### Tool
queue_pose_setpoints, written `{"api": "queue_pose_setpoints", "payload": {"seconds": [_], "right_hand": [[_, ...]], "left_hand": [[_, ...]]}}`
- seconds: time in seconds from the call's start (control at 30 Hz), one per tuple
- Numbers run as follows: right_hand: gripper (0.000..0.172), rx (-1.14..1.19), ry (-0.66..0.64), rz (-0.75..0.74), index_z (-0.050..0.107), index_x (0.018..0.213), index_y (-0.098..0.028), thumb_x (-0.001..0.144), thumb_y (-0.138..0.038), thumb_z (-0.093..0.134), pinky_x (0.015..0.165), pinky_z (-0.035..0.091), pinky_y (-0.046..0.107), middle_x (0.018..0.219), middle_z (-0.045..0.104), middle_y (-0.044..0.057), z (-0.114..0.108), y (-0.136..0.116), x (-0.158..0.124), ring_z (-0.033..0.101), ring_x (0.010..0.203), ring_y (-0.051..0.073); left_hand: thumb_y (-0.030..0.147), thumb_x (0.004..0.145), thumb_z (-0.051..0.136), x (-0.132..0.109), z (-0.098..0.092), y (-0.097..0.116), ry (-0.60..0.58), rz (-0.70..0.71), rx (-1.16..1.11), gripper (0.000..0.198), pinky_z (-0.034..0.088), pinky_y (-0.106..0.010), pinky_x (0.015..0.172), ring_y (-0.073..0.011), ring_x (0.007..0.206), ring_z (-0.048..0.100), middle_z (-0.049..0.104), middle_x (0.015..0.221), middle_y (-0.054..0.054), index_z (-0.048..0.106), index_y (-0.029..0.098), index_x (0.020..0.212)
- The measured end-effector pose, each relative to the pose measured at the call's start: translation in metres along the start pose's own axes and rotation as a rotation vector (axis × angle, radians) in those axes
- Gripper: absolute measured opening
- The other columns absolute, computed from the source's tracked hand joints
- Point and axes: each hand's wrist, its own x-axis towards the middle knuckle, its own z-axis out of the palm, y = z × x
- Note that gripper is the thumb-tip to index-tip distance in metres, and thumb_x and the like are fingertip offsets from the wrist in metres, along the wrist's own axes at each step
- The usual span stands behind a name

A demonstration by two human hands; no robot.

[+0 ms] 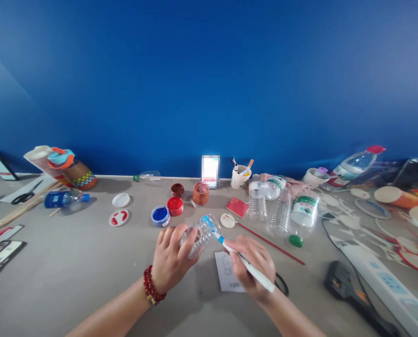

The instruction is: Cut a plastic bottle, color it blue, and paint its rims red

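My left hand (173,256) is wrapped round a clear, ribbed plastic bottle piece (202,238), tilted above the table. A light blue band runs along its right end. In my right hand (253,267) is a white marker (253,270) with a blue tip section, its tip at the blue band on the plastic. Under and beside my right hand lies a white paper card (226,274) with a line drawing, partly hidden by the hand. Open paint jars stand beyond my left hand: blue (160,216), red (175,206) and dark red (177,190).
A stained orange jar (201,194) and a pen cup (240,177) stand at the back. Several clear bottles (303,213) crowd the right, near a power strip (387,281) and a black-handled tool (352,295). Scissors (26,193) and a small bottle (65,199) lie left.
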Motion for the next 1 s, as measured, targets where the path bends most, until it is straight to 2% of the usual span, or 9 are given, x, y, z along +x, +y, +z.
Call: {"api": "queue_pose_setpoints", "payload": {"seconds": [0.53, 1.0], "right_hand": [[0.021, 0.01, 0.004, 0.025, 0.065, 0.099, -0.02, 0.086, -0.009, 0.052, 0.06, 0.052, 0.027, 0.067, 0.066, 0.0, 0.0006, 0.0027, -0.001, 0.063, 0.058, 0.016], [0.023, 0.024, 0.002, 0.018, 0.064, 0.099, -0.019, 0.086, -0.006, 0.051, 0.059, 0.051, 0.027, 0.067, 0.067, 0.001, -0.0004, 0.0027, -0.0007, 0.063, 0.059, 0.016]], "left_hand": [[0.027, 0.086, 0.066, 0.0031, -0.0029, 0.0006, 0.012, 0.026, -0.002, 0.031, 0.043, -0.039, 0.075, -0.0265, 0.087, 0.061, 0.065, 0.1, -0.011, 0.058, 0.019, 0.116], [0.027, 0.083, 0.07, 0.0014, -0.0015, -0.0006, -0.022, 0.009, -0.006, 0.037, 0.045, -0.04, 0.078, -0.0278, 0.089, 0.062, 0.066, 0.102, -0.012, 0.057, 0.02, 0.117]]}}
